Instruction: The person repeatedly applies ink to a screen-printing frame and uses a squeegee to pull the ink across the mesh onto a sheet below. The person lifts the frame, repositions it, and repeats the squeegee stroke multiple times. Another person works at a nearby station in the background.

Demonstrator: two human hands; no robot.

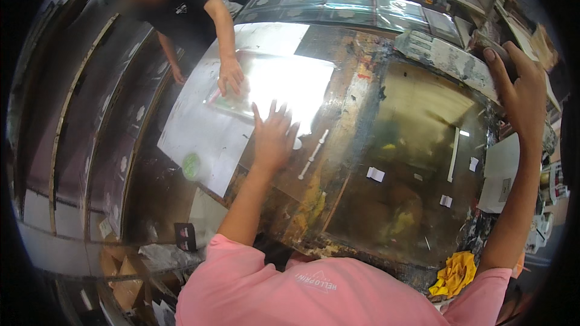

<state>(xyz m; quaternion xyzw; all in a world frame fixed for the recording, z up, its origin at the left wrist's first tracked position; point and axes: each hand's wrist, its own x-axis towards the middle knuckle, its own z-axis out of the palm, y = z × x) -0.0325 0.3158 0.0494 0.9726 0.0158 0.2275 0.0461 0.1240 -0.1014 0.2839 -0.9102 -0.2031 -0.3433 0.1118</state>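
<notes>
My left hand [275, 137] lies flat with fingers spread, at the near edge of a clear, glossy plastic sheet [284, 69] that reflects strong light. Across from it, a co-worker's hand [231, 77] presses on the sheet's left part. Beneath is a white board [202, 124]. At the far right my raised right hand [521, 81] is closed around a dark, block-like grip [502, 59] at the end of a paint-stained bar [447, 60]; the fingers partly hide it. A white jointed strip [313, 154] lies on the table close to my left hand.
A glossy brownish panel [386, 205] fills the table's right side, bearing small white paper pieces [375, 174] and a white strip [453, 154]. A yellow crumpled cloth [454, 274] sits at the near right corner. Racks of sheets [350, 9] stand behind; a green round thing [191, 166] is left.
</notes>
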